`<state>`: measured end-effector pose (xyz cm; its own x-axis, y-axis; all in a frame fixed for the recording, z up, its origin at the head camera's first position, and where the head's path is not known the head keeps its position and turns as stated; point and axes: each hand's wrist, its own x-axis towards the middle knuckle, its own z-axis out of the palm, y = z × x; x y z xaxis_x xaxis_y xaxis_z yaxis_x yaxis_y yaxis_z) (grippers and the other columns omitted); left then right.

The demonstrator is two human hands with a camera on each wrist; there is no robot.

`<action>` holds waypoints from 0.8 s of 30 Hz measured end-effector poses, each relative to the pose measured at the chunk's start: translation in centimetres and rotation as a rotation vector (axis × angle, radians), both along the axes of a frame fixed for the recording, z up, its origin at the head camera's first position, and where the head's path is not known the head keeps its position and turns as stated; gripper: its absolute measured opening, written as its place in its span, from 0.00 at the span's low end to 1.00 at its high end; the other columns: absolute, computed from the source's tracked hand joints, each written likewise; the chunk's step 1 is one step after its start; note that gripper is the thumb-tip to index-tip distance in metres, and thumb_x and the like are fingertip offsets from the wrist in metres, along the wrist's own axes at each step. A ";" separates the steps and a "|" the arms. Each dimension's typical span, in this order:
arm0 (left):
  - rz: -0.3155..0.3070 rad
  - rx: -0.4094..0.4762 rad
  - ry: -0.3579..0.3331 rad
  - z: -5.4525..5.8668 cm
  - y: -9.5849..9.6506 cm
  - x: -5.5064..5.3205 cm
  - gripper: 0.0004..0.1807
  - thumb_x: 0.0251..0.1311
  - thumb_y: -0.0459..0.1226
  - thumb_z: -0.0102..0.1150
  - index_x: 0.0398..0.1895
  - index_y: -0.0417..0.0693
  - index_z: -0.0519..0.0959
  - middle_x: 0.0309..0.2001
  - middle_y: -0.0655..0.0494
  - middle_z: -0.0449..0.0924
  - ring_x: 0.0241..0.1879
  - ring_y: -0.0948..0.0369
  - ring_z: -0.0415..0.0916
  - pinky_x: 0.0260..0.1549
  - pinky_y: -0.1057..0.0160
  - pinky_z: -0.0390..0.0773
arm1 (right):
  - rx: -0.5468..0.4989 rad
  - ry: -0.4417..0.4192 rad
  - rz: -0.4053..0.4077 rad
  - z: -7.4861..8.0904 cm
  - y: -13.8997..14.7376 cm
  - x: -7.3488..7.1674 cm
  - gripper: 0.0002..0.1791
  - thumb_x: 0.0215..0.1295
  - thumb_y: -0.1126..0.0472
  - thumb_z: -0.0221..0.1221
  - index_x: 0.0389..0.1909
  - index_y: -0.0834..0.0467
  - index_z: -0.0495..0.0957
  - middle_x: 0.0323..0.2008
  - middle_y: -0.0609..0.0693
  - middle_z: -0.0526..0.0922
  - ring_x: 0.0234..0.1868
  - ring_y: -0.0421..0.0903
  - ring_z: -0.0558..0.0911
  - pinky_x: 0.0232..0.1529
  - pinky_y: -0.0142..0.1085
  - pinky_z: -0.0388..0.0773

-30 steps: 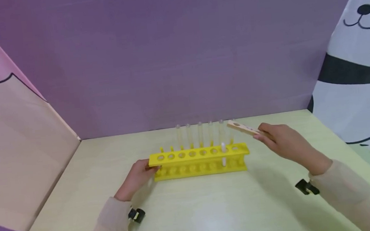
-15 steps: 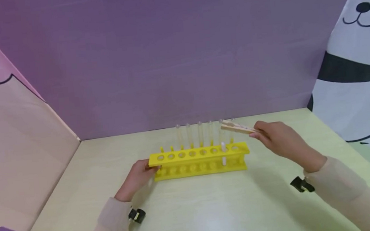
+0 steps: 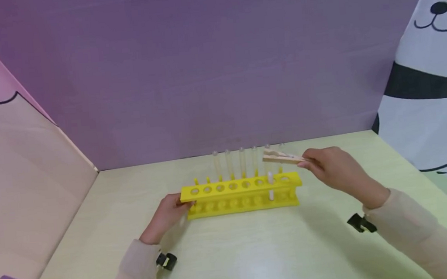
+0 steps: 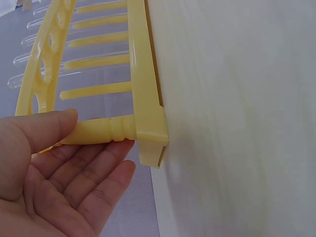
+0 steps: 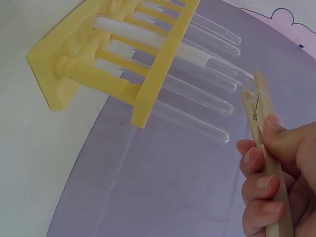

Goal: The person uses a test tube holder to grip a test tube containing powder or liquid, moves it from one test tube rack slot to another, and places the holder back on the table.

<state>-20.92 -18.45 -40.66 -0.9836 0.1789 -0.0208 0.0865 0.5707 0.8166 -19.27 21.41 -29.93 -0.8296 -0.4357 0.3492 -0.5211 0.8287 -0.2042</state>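
Observation:
A yellow test tube rack (image 3: 212, 193) stands on the table, with several clear test tubes (image 3: 242, 160) upside down on its back pegs. A tube with white contents (image 3: 270, 177) stands in a front hole near the rack's right end. My left hand (image 3: 171, 211) grips the left end post (image 4: 101, 131) between thumb and fingers. My right hand (image 3: 330, 166) holds a wooden test tube clamp (image 3: 282, 157) by its handle, fingers wrapped round it. The clamp's tips (image 5: 257, 81) are right at the clear upper end of the white-filled tube in the right wrist view.
The pale wooden table (image 3: 232, 252) ends at a purple backdrop (image 3: 218, 70) behind the rack. Printed panels stand on both sides, with a panda (image 3: 435, 74) on the right one. A black wrist camera (image 3: 361, 223) sits at each sleeve.
My right hand has moved left with the clamp and turned it, bringing its tips over the white-filled tube. My left hand and the rack have stayed in place.

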 end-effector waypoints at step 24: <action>0.020 0.005 -0.025 -0.1 0.0 -0.1 0.15 0.62 0.31 0.56 0.52 0.38 0.78 0.49 0.46 0.81 0.36 0.60 0.72 0.37 0.62 0.74 | 0.007 0.085 0.019 0.3 -1.0 -0.1 0.06 0.59 0.60 0.63 0.29 0.60 0.81 0.13 0.41 0.69 0.15 0.38 0.61 0.21 0.33 0.62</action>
